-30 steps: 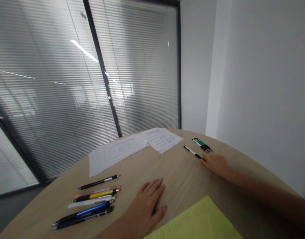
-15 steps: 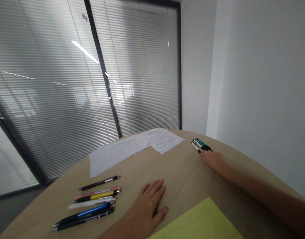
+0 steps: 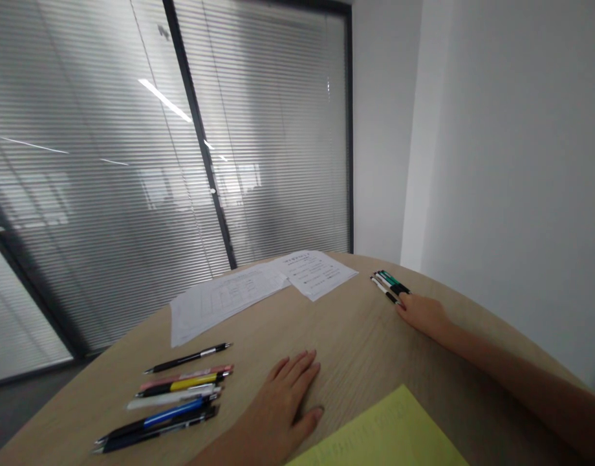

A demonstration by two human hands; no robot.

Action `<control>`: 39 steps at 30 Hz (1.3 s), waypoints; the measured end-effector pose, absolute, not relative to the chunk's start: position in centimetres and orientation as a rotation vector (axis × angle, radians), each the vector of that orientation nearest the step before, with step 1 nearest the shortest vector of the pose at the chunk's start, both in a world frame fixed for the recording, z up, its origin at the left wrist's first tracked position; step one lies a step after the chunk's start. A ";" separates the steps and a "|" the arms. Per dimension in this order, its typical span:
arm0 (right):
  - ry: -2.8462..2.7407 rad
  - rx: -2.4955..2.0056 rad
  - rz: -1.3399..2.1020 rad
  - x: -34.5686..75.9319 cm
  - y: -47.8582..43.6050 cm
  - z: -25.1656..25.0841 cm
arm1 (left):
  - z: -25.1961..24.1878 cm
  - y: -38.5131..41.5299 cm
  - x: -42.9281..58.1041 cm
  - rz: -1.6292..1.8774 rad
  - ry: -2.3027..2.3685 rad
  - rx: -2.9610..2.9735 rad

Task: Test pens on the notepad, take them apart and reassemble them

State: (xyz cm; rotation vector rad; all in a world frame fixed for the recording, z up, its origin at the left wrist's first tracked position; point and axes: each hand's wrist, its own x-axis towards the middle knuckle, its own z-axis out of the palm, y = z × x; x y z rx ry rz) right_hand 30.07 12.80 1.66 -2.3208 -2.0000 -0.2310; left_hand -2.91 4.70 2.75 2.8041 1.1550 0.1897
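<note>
My left hand [image 3: 282, 404] lies flat on the wooden table [image 3: 346, 330], fingers stretched out and thumb apart, with nothing in it. Its thumb is close to a yellow sheet of paper [image 3: 389, 430]. At the far right, my right hand [image 3: 421, 312] reaches to a small group of pens. Its fingers are closed at the near end of a white pen with a black grip [image 3: 385, 290], which lies on the table. Beside that pen lie green-and-black pens [image 3: 393, 281] and other white ones, their near ends close to my fingertips. The fingertips are partly hidden.
Left of my left hand lie several pens: a black one [image 3: 188, 358], a yellow-and-black one [image 3: 181, 384], a white one [image 3: 174, 398] and a blue one [image 3: 156, 417]. Printed sheets [image 3: 229, 291] lie at the table's far edge, before a glass partition with blinds [image 3: 278, 129].
My right hand has shifted slightly right and toward me, so more of the white pen's near end shows. My left hand rests in the same place; the view has moved a little.
</note>
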 end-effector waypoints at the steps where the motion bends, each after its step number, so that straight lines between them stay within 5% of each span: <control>1: -1.994 -2.320 -0.225 30.1 12.9 1.5 | 2.7 4.7 -2.9 0.201 1.150 2.806; 39: -1.805 -2.338 -0.128 30.2 14.6 0.8 | 2.8 4.7 -2.9 0.157 1.163 2.802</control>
